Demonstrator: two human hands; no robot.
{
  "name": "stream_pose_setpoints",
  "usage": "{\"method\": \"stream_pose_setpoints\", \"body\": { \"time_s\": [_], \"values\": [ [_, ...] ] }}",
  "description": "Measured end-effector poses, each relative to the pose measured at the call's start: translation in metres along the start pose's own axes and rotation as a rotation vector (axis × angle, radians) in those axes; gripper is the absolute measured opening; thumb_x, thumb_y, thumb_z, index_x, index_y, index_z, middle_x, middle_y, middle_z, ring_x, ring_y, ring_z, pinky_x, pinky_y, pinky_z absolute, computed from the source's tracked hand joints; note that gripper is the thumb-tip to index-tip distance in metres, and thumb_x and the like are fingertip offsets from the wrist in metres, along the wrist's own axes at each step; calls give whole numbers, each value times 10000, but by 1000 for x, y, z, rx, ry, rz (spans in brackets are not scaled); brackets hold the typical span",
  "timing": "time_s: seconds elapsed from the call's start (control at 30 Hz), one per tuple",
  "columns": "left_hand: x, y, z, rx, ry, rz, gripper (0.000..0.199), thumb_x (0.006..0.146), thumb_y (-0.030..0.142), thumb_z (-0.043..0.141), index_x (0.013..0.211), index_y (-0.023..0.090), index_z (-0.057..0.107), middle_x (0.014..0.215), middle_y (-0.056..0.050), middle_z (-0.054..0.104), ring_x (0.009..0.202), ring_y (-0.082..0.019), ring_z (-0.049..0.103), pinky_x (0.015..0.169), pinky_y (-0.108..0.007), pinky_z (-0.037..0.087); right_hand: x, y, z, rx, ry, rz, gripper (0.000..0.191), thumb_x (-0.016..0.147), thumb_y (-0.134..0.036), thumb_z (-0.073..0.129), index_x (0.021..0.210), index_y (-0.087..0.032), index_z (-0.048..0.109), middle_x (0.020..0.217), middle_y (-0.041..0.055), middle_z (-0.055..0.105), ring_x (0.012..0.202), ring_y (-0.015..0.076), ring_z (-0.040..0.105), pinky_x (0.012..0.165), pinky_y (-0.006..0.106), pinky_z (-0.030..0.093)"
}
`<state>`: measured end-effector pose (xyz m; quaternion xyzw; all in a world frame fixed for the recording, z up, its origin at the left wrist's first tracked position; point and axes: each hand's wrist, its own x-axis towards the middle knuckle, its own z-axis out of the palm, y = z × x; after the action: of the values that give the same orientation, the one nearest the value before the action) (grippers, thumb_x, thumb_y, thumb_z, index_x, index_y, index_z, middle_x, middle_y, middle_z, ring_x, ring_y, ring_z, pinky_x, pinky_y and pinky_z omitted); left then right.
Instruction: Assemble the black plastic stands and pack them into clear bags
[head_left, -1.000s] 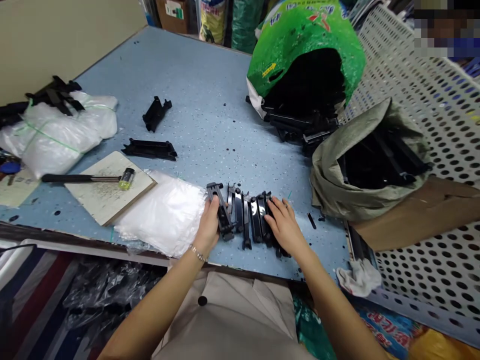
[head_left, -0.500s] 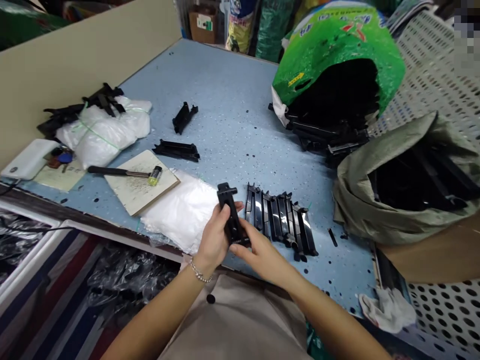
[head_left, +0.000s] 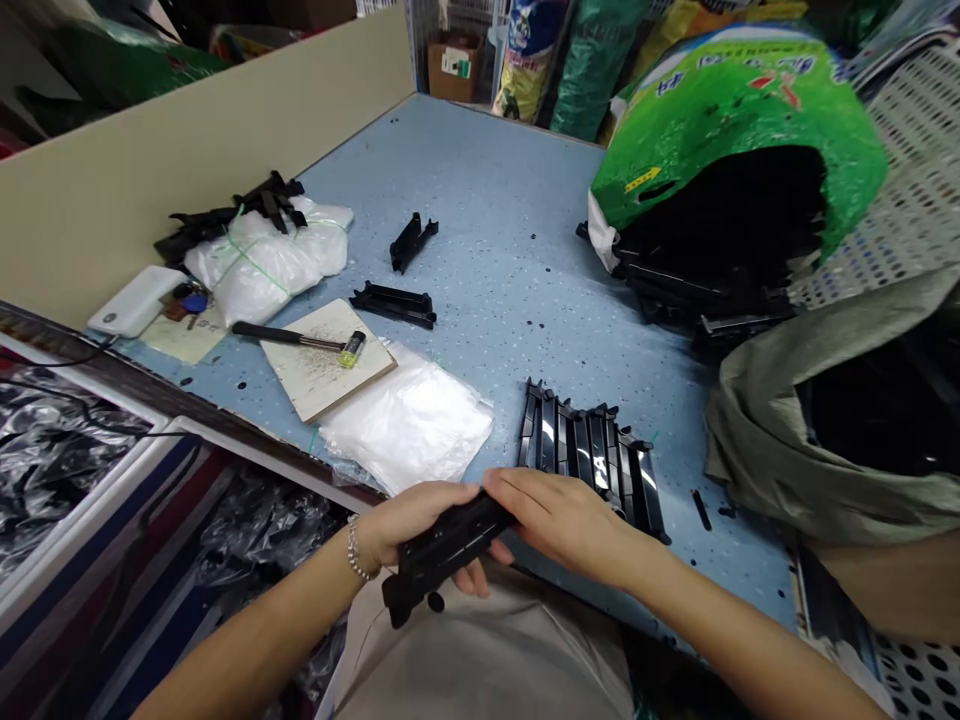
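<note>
A black plastic part (head_left: 450,545) is held low, just off the table's front edge, tilted with one end down to the left. My left hand (head_left: 420,520) is wrapped round it from below and the left, fingertips showing beneath. My right hand (head_left: 559,515) is closed on its upper right end. Behind my right hand, a row of several glossy black parts (head_left: 577,440) lies side by side on the blue table (head_left: 495,260). To the left is a stack of clear plastic bags (head_left: 412,425).
A hammer (head_left: 289,337) rests on a board (head_left: 307,385) at the left, near a tied white bundle (head_left: 270,255). Two loose black pieces lie beyond. A green sack (head_left: 735,110) spills black parts at the right, beside a grey-green sack (head_left: 772,400).
The held part has moved lower and turned from nearly upright to slanting down left. My right hand has shifted to its upper end. The whole view has shifted, so the table appears further right.
</note>
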<state>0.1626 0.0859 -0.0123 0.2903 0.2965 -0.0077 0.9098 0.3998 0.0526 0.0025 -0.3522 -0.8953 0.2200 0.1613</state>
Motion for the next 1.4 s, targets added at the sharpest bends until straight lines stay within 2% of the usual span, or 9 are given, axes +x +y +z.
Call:
{"method": "stream_pose_setpoints", "body": {
  "time_s": [0.07,0.2,0.27,0.37,0.53,0.67,0.9,1.03,1.4],
  "values": [
    [0,0,-8,129,211,164,650,905,612,310,1001,93,689,905,-154,715,753,-239,686,677,-349,541,-2,3,3,113,1,108,452,907,-175,510,1357,-183,474,1277,141,610,1126,249,613,908,410,539],
    [12,-5,-32,825,1070,563,395,858,503,519,947,141,652,973,-133,657,936,-288,611,829,-426,499,1,8,17,627,239,596,475,815,-363,672,1240,-192,547,1096,111,691,952,249,684,819,396,558],
    [17,-9,-43,1160,1226,618,283,853,414,556,913,151,642,965,-135,633,948,-295,584,849,-447,479,6,8,27,934,368,761,458,780,-406,702,1164,-190,578,1011,88,712,880,241,701,777,375,558],
    [17,-6,-56,1260,1114,631,223,904,280,459,867,175,652,923,-98,634,874,-228,597,804,-373,488,13,3,41,1208,449,827,414,725,-406,753,1053,-187,626,1017,78,710,833,224,704,744,339,543],
    [-2,15,-68,742,1016,493,251,747,395,673,652,175,600,657,-3,594,598,-134,532,557,-254,425,16,-7,44,1386,437,840,339,720,-376,762,967,-166,664,970,78,721,763,183,691,703,289,526],
    [-9,22,-71,419,856,463,251,699,409,702,721,161,666,648,-9,624,577,-112,527,566,-246,436,17,-13,37,1565,349,771,315,776,-412,691,904,-125,690,849,96,730,677,161,674,604,239,507],
    [-4,17,-77,338,984,607,209,630,291,719,661,174,549,562,32,558,514,-99,521,515,-224,440,20,-20,60,2013,92,854,496,751,-537,634,879,-63,706,717,122,717,499,136,624,471,212,484],
    [-15,15,-72,597,1111,698,67,746,251,598,745,185,601,764,-32,677,754,-179,645,653,-282,515,19,-20,67,2132,175,989,440,850,-466,551,974,-66,684,682,89,691,518,112,604,478,185,475],
    [-26,-1,-91,1554,1225,741,333,855,61,396,922,159,707,1142,-136,675,1046,-264,620,905,-478,533,24,-18,83,2394,84,898,480,871,-497,511,1058,-68,618,637,29,607,463,67,476,440,149,416]
  ]
}}
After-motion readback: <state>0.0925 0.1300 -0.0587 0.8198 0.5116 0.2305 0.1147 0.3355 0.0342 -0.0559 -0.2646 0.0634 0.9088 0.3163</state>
